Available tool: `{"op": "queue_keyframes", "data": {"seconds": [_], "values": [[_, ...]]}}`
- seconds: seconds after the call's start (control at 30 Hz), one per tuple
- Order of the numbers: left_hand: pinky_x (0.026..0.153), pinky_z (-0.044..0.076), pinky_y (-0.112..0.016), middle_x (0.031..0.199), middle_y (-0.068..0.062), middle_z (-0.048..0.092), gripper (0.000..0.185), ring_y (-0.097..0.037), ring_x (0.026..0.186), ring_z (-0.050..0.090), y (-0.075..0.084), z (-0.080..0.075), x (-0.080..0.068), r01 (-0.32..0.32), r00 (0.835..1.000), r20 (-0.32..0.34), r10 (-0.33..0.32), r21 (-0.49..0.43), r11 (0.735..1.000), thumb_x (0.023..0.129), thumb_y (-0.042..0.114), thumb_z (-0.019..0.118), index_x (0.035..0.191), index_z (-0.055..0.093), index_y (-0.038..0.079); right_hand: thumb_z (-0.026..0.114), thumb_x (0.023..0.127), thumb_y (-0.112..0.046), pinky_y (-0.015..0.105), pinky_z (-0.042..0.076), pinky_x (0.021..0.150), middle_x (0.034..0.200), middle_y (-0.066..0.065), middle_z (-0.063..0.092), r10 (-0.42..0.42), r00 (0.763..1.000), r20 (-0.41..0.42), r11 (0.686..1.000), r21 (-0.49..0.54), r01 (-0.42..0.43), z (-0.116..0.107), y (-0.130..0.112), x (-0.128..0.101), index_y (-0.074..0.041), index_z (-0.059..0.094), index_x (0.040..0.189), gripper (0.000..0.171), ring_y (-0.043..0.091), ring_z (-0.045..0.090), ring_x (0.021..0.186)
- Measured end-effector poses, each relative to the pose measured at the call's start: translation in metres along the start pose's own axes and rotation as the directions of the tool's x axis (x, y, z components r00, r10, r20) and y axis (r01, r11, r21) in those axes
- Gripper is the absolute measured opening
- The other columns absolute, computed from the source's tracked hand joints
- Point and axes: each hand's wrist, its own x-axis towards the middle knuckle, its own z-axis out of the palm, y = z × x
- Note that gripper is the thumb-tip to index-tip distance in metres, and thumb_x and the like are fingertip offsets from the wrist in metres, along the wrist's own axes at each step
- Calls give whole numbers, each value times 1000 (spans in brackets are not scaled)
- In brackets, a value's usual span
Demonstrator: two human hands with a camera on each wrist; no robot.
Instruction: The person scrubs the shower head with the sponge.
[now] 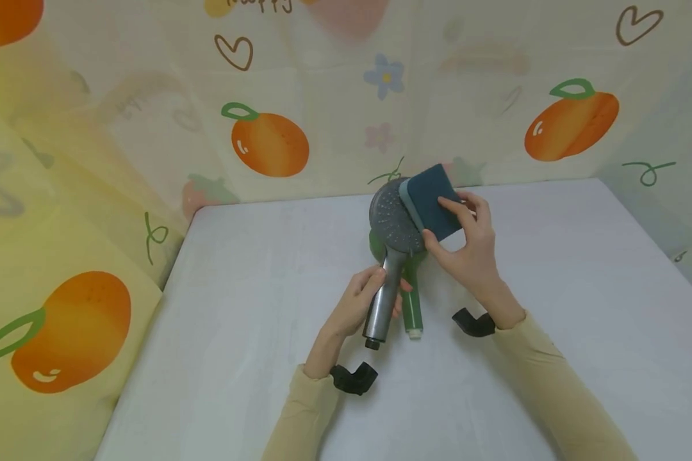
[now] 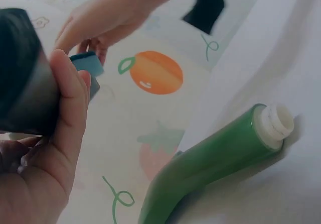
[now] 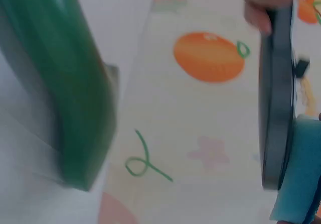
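A grey shower head [image 1: 393,214] is held up above the table, its round nozzle face turned towards the head camera. My left hand [image 1: 354,306] grips its silver handle. In my right hand [image 1: 469,250] a blue sponge [image 1: 436,203] is pinched between thumb and fingers, the dark layer outward. The sponge's light blue side lies against the right part of the nozzle face, as the right wrist view shows with the sponge [image 3: 299,169] touching the shower head [image 3: 277,118]. A green shower head [image 1: 412,301] lies on the table behind, partly hidden by the grey one.
The white table [image 1: 254,282] ends at a cloth backdrop [image 1: 334,96] printed with oranges and hearts. Another printed cloth [image 1: 63,243] hangs along the left side. Black straps [image 1: 354,379] are on both wrists.
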Motion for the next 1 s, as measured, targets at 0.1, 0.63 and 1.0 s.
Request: {"op": "queue_keyframes", "data": {"seconds": [0.1,0.63,1.0], "values": [[61,50,-26,99,-30,54,44,-16,65,58,-3,-1,-1,-3,1000,0,3,-2,1000,102,17,23,132,33,-14,72,71,-11,43,35,84,122,22,46,7,1000,-30,999,-44,-8,0,5,13,-2,62,115,45,35,43,105],[54,45,-24,76,-21,56,46,-14,57,54,-1,0,1,33,997,-68,-28,75,997,104,23,24,114,47,-14,72,71,-11,43,34,77,125,24,43,-65,997,37,996,-57,67,8,-5,8,-1,60,116,47,38,41,106],[51,46,-25,68,-7,56,54,-13,53,54,1,5,3,89,987,-141,-77,80,993,104,29,15,112,46,-14,70,75,-19,47,39,84,126,27,40,-103,984,144,993,-49,112,18,-22,4,-1,58,119,49,37,37,114]]}}
